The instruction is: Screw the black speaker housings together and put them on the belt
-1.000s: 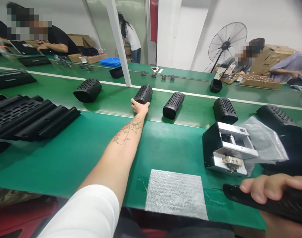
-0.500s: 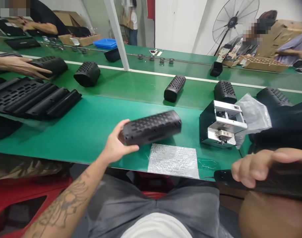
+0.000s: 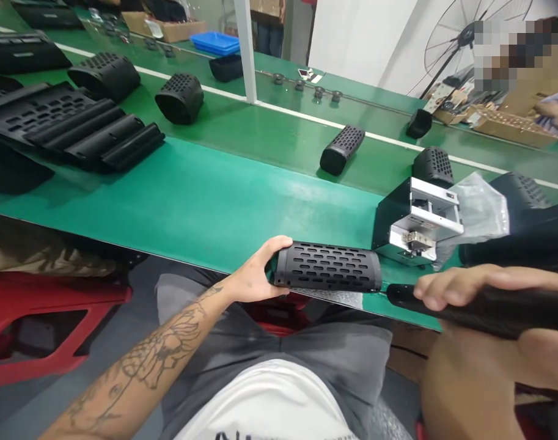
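My left hand grips one end of a black perforated speaker housing, its slotted face turned up, near the bench's front edge. My right hand is wrapped around a black electric screwdriver lying level from the right. The screwdriver's thin tip points left and reaches the right end of the housing, by its lower corner; whether it sits in a screw hole cannot be made out. Beneath the housing, a sheet of silvery bubble wrap shows only in part.
A screw feeder machine stands right of the housing, with a clear plastic bag behind it. Black shells are piled at left. Several housings, one a speaker housing, lie along the green belt. A red stool is at lower left.
My left hand has brought the housing down and right, close to the bench edge and over the bubble wrap. The screwdriver's tip now meets its right end. A co-worker's hand at left is gone.
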Available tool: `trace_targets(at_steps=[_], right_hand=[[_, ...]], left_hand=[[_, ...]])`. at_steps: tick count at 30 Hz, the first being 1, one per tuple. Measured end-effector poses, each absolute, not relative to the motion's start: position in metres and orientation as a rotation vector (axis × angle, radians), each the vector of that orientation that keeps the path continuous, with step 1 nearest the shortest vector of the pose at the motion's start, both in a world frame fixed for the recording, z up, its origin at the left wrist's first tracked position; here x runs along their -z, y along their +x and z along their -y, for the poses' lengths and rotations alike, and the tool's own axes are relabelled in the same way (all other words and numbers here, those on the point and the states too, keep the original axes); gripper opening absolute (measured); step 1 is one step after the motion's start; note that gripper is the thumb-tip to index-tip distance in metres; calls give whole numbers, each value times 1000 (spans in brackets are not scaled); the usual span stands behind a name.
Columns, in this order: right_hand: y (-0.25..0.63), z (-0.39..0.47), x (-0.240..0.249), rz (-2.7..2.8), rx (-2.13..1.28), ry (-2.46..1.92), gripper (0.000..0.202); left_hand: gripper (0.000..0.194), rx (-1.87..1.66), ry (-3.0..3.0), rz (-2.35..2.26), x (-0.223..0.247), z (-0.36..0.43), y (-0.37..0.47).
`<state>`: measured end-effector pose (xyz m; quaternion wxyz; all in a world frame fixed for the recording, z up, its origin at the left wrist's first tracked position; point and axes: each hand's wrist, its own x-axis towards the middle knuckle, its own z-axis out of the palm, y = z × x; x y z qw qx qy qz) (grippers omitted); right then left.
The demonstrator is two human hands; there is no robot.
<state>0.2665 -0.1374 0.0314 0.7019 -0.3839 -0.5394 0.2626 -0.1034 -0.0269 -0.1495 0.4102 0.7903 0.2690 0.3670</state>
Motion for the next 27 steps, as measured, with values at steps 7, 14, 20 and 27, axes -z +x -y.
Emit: trace_targets(at_steps=[7, 14, 20, 27], right_hand=[[249, 117, -34, 1216, -663, -736, 33], [248, 116, -31, 1194, -700, -787, 35], [252, 101, -29, 1283, -831, -706, 27], [246, 107, -24, 1340, -804, -659, 29]], left_hand=[[112, -952, 1996, -662, 143, 28, -103], [112, -952, 2032, -662, 143, 26, -104], [108, -977, 2064, -649, 134, 27, -102], [110, -963, 2077, -678, 130, 27, -100]])
